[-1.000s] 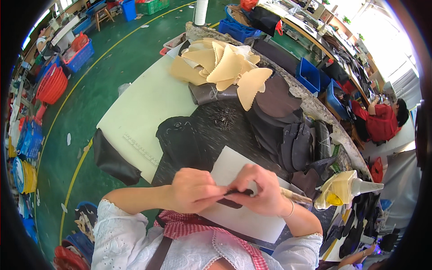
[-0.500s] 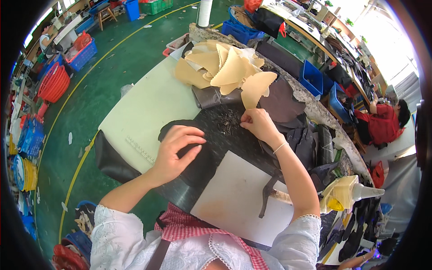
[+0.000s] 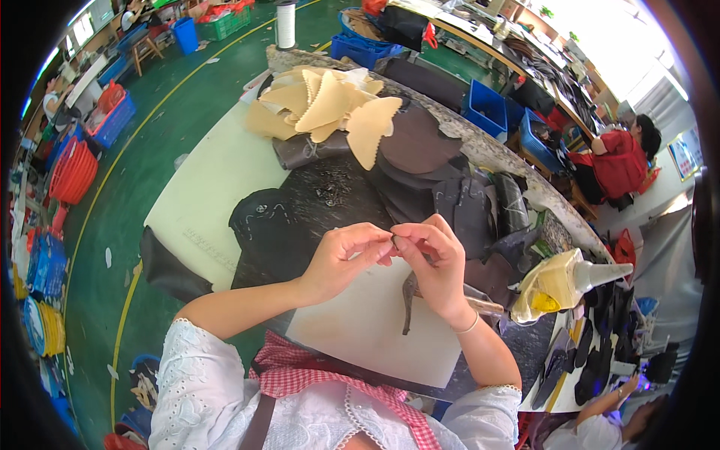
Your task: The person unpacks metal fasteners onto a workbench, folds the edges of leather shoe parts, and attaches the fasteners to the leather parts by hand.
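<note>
Above the white board (image 3: 360,330), the fingertips of my left hand (image 3: 341,259) and my right hand (image 3: 433,262) meet, both pinched. Between them is a small dark piece (image 3: 395,241), too small to name. A pile of tiny dark metallic bits (image 3: 330,196) lies on the dark work surface beyond. To the left of it rests a black leather piece (image 3: 262,221) with pale markings. A hammer (image 3: 407,304) lies on the board below my right hand. Its dark head shows, and part of its wooden handle (image 3: 487,303) emerges past my wrist.
Cream scalloped pieces (image 3: 322,105) are heaped at the back, beside brown leather (image 3: 420,142). Black leather pieces (image 3: 457,199) lie at right, near a yellowish nozzle bottle (image 3: 555,285). A thread spool (image 3: 286,26) stands at the far edge. A person in red (image 3: 622,161) sits at right.
My right hand has left the pile of metallic bits and come nearer, with a small dark piece. My left hand has moved right to meet it. The view has shifted slightly.
</note>
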Demonstrator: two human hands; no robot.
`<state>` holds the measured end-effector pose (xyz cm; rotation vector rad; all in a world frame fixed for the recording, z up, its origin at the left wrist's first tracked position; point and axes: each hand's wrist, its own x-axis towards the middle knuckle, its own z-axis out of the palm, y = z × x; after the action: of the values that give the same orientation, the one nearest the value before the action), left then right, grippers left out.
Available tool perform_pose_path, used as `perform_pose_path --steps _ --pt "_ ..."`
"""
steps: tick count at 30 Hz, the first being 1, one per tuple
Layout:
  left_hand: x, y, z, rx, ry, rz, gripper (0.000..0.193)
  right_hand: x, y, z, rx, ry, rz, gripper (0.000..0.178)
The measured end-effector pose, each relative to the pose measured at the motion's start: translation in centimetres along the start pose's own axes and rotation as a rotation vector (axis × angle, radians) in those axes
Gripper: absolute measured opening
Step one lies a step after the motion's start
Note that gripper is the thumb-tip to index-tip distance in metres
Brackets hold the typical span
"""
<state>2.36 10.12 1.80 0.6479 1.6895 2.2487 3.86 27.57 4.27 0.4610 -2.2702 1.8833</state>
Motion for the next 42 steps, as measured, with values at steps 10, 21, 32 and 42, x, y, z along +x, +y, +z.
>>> perform_pose_path --steps 10,21,32,42 --pt "0.1 -0.4 4.4 -0.148 -0.231 -0.102 0.010 -3.9 -1.6 -5.9 -0.139 -0.130 -0.396 0.023" --pt "3.3 -1.6 9.7 -0.188 -0.437 -0.097 0.013 -7.0 -1.0 -10.9 -0.402 0.071 -0.607 0.024" --pt "19.8 -7.4 8.6 1.663 -0.182 0.593 0.032 -8.6 0.4 -13.8 -0.203 0.400 -0.127 0.016" --pt "13.8 -3.9 8.5 0.131 -0.072 0.083 0.034 -5.9 -0.4 -12.7 0.063 0.335 0.075 0.014"
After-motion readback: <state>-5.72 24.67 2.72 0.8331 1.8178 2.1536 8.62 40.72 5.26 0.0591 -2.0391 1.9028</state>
